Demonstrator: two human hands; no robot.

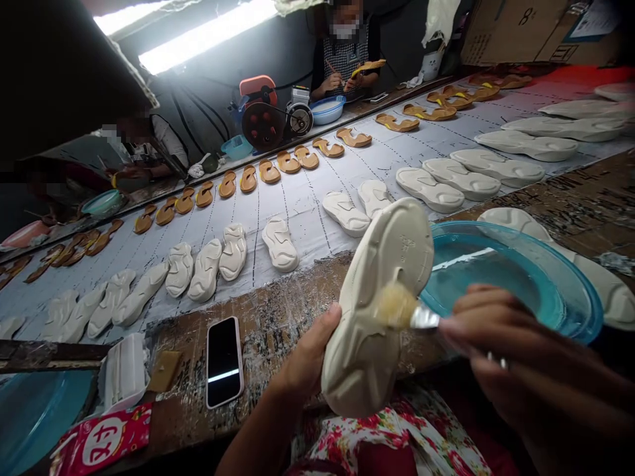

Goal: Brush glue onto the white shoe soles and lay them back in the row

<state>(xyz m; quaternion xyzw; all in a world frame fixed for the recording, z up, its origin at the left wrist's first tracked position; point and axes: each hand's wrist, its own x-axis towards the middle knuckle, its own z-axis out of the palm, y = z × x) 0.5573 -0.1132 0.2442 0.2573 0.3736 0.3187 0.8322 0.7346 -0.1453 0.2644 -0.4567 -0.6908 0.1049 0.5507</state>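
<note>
Good firm hold here: the left hand point(312, 350) has the white shoe sole point(370, 274) gripped along its left edge, thumb on the rim, the other fingers hidden behind it. That sole is up in the air, tilted, overlapping the left side of the teal basin point(578, 294) in the view. Over comes the right hand point(501, 330), on the near side of the basin, fingers closed around a brush point(404, 309), a bit blurred, with its pale bristles against the middle of the sole. Pale liquid shows inside the basin, a strip of light gleaming across it. Out to the basin's left on the table point(278, 311) lies a phone point(225, 362), screen dark but for a bright reflection, and farther left a white box point(124, 370) beside a brown block point(165, 370), with a red packet point(106, 439) nearer. Beyond the basin, white soles point(280, 244) run in a slanting row across the pale sheet point(297, 198), and farther past it comes a line of tan footbeds point(270, 170). Farthest from the basin, across the table, a masked co-worker point(367, 49) holds up another tan piece point(368, 67) behind a blue bowl point(327, 118).
</note>
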